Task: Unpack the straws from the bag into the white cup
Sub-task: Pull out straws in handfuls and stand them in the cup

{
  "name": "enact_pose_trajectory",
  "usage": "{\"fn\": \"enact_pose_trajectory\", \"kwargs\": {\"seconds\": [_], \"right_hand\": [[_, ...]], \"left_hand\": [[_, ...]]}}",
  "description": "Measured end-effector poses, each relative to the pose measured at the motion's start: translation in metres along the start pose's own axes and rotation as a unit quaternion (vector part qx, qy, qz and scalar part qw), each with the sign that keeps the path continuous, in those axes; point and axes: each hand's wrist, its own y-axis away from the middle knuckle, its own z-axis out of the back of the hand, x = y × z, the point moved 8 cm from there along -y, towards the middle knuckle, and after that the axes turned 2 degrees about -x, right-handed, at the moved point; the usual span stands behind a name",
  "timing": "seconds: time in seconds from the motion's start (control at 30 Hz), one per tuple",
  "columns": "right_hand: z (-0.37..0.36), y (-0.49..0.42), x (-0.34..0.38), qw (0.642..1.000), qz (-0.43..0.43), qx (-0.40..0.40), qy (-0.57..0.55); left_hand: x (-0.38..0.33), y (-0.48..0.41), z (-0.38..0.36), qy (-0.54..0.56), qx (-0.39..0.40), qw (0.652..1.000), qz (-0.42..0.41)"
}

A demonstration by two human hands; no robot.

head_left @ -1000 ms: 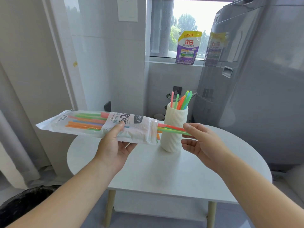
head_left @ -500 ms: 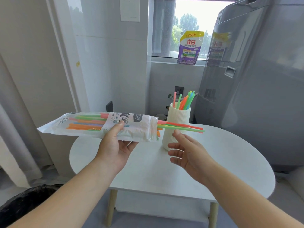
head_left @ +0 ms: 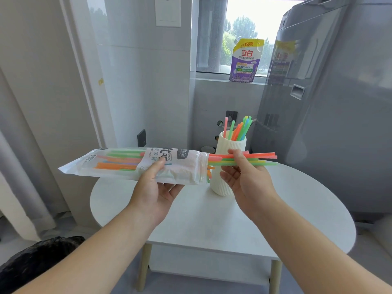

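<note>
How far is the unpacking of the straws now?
Partly done. Several straws already stand in the white cup. The left hand holds the bag, and the right hand pinches a bunch sticking out of its open end. More straws remain inside the bag.

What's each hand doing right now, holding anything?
Left hand: closed on the straw bag, held level above the table.
Right hand: thumb and fingers closing on the straws sticking out of the bag.
</note>
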Motion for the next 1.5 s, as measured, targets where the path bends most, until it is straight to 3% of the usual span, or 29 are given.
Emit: {"fn": "enact_pose_trajectory", "kwargs": {"seconds": [0.27,0.97,1.17,1.5], "right_hand": [[-0.009,0.007,0.004,0.998,0.026,0.050,0.030],[0.006,0.002,0.044,0.998,0.051,0.032,0.014],[0.022,-0.008,0.067,0.997,0.055,-0.009,0.051],[0.050,-0.007,0.129,0.974,0.153,-0.087,0.139]], "left_hand": [[0.007,0.003,-0.005,0.003,-0.001,1.000,0.023],[-0.012,-0.010,0.013,0.036,-0.064,0.997,-0.014],[-0.017,-0.018,0.028,0.025,-0.087,0.996,-0.019],[-0.014,-0.028,0.037,0.020,-0.095,0.995,-0.024]]}}
